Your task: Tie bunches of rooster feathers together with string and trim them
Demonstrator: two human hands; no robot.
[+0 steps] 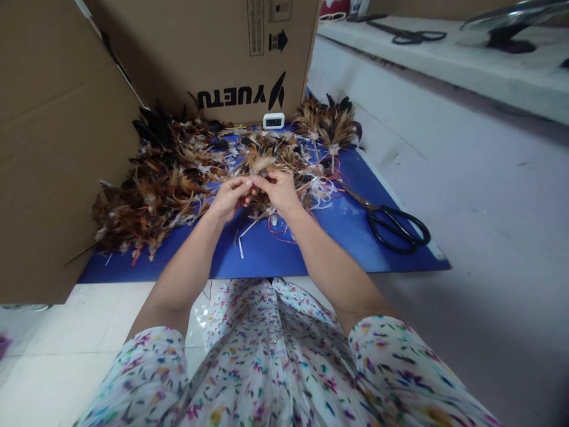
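Both my hands meet over the middle of a blue board (351, 222), fingertips pinched together. My left hand (231, 196) and my right hand (278, 188) close on a small light-brown feather tuft (260, 164) that fans out beyond the fingers. Its lower end is hidden by my fingers. Loose brown and white feathers (280, 142) lie just past my hands. To the left spreads a large heap of brown and black feathers (164, 178). Red string (282, 236) and white strips (322, 193) lie close to my right hand. Black-handled scissors (395, 228) rest on the board at the right.
Cardboard (186, 53) with printed lettering stands behind the board, and another cardboard panel (44, 148) rises at left. A small white digital clock (273, 121) sits at the back. Finished-looking feather bundles (331, 127) stand back right. More scissors (411, 37) lie on the ledge.
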